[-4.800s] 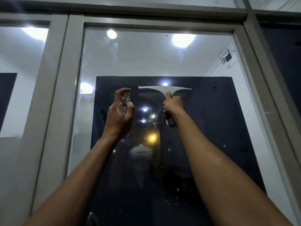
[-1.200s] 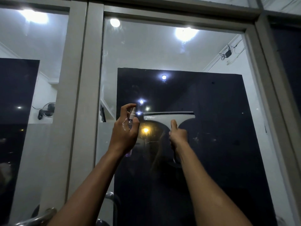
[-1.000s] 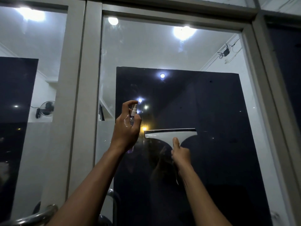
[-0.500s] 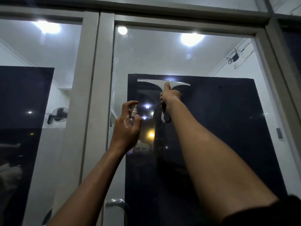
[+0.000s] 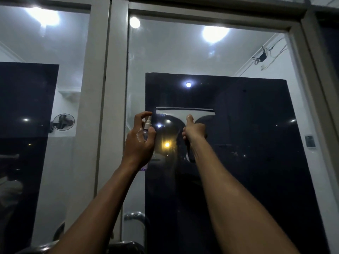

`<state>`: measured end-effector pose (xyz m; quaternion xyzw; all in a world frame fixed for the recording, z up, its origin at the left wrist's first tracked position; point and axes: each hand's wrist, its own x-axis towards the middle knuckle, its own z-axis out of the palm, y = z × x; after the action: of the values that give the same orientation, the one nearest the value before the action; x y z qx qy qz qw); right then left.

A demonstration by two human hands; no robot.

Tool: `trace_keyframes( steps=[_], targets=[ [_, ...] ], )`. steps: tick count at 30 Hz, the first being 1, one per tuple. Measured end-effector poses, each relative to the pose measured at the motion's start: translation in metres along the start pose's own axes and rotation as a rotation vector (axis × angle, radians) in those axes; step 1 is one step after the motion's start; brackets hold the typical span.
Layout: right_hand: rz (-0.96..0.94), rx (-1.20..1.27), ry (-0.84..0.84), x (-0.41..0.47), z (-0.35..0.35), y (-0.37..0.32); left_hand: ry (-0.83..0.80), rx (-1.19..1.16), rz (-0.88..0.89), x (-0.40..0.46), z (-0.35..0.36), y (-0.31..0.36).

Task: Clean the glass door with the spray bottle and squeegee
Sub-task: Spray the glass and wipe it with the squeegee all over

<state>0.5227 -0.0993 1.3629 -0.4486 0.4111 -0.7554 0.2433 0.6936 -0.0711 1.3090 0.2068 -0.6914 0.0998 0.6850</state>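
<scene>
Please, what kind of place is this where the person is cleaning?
Probably the entrance of a shop or office, seen at night. The framed glass door has a metal pull handle; the glass shows white walls, ceiling lights, a wall fan and loose cabling.

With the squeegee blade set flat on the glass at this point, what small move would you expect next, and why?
Probably a straight pull downward. The right hand grips the squeegee with its blade level against the glass door, thumb up the handle, and much glass lies below it. The left hand holds the spray bottle aside.
</scene>
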Motion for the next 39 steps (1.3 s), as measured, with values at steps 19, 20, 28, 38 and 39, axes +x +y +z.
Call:
trace_keyframes(
  steps=[19, 20, 28, 38, 39],
  targets=[
    [0.118, -0.076, 0.072, -0.119, -0.082, 0.164, -0.019, -0.089, -0.056, -0.057, 0.007, 0.016],
    [0.104, -0.059, 0.065, -0.117, -0.08, 0.157, -0.021, -0.094, -0.06, -0.06, 0.006, 0.015],
    [-0.043, 0.082, -0.01, -0.055, -0.008, 0.027, -0.027, -0.067, -0.094, -0.067, 0.003, 0.006],
    [0.016, -0.06, 0.02, -0.059, -0.002, 0.099, -0.022, -0.07, -0.18, -0.1, -0.003, -0.017],
    [0.019, -0.036, 0.028, -0.068, -0.007, 0.114, -0.02, -0.077, -0.193, -0.107, -0.001, -0.018]
  ],
)
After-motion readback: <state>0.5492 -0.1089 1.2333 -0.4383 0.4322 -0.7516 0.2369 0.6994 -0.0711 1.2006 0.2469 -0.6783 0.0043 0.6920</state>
